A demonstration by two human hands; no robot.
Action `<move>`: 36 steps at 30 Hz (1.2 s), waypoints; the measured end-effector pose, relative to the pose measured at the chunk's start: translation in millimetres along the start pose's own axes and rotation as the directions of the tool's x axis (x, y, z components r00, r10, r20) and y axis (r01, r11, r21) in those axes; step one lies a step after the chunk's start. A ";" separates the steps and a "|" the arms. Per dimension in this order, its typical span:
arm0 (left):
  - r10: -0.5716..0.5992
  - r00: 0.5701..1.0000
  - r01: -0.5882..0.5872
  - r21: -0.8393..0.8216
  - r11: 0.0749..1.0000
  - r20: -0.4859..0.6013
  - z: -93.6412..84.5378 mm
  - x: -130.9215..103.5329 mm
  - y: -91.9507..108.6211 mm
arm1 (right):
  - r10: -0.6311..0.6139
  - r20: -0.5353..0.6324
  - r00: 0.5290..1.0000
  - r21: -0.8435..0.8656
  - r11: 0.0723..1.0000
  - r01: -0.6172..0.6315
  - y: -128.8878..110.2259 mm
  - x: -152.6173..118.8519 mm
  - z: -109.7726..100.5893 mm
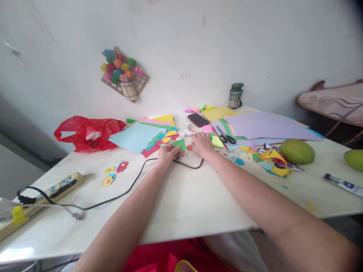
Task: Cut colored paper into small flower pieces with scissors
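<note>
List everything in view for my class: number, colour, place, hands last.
Flower ornament: one, multicoloured, on wall
Tumbler: one, dark green-grey, by wall
Phone: one, dark, table's back
Small lumps: several, multicoloured, near wall
Plastic bag: one, red, back left
Paper sheets: many, multicoloured, left and right
Scissors: one pair, black-handled, centre right
Flower cutouts: several, red and yellow, left
Scraps: many, multicoloured, right
Fruits: two, green, right
Tube: one, white-purple, right edge
Power strip: one, cream, left
Cables: two or more, black and pale, left
Padded board: one, pale patterned, far right
Table: one, white, middle
Cloth: one, red, below table edge
Craft piece: one, green, middle
Left hand: one, bare, holding craft piece
Right hand: one, bare, just right of it
</note>
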State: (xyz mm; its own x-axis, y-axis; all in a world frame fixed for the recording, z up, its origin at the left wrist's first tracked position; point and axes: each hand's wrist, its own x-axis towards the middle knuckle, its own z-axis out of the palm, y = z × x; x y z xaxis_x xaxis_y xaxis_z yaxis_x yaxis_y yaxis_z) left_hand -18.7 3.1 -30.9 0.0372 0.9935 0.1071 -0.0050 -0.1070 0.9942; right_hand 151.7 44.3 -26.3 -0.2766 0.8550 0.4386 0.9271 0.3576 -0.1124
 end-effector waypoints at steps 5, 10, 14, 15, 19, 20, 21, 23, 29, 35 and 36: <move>-0.014 0.999 0.015 -0.034 0.999 0.040 1.7 -1.3 6.7 | 0.116 -0.039 0.992 -0.027 0.993 -0.117 19.0 3.1 -12.8; -0.057 0.994 0.059 -0.026 0.998 0.091 5.5 5.5 9.4 | 0.247 -0.082 0.965 -0.111 0.960 -0.256 52.5 3.6 -31.5; -0.083 0.982 0.093 -0.052 0.994 0.170 13.8 11.2 10.5 | 0.466 0.023 0.884 -0.139 0.877 -0.459 76.7 2.6 -42.9; -0.082 0.979 0.097 -0.069 0.993 0.185 16.7 12.5 10.2 | 0.523 0.089 0.848 -0.147 0.849 -0.508 81.3 2.5 -44.9; -0.024 0.981 0.060 -0.182 0.981 0.194 30.0 14.7 7.1 | 0.592 0.240 0.769 -0.150 0.805 -0.573 93.3 1.9 -51.5; -0.020 0.983 0.058 -0.209 0.976 0.182 33.1 14.3 6.2 | 0.590 0.252 0.767 -0.151 0.807 -0.571 95.0 1.7 -52.7; -0.015 0.985 0.056 -0.237 0.970 0.171 35.9 13.5 5.3 | 0.586 0.259 0.768 -0.152 0.810 -0.566 96.4 1.4 -53.7; -0.018 0.988 0.060 -0.274 0.960 0.154 39.9 11.2 4.2 | 0.578 0.273 0.769 -0.148 0.815 -0.560 98.4 1.2 -55.1; -0.025 0.993 0.058 -0.284 0.957 0.119 40.9 6.4 5.1 | 0.567 0.297 0.768 -0.149 0.822 -0.549 98.1 2.0 -56.0; -0.027 0.998 0.044 -0.286 0.957 0.062 37.2 4.5 8.5 | 0.558 0.259 0.789 -0.118 0.829 -0.547 100.0 1.6 -52.0; -0.025 0.998 0.038 -0.286 0.957 0.050 36.5 4.3 8.8 | 0.557 0.251 0.791 -0.112 0.829 -0.548 101.5 1.4 -51.9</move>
State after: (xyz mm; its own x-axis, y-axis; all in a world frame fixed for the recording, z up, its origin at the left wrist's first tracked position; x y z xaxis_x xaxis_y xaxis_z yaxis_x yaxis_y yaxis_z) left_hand 17.9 5.0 -21.7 0.0877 0.9928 0.0821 -0.2896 -0.0535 0.9557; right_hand 258.5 62.3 9.2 0.2344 0.9702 0.0606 0.9484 -0.2146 -0.2335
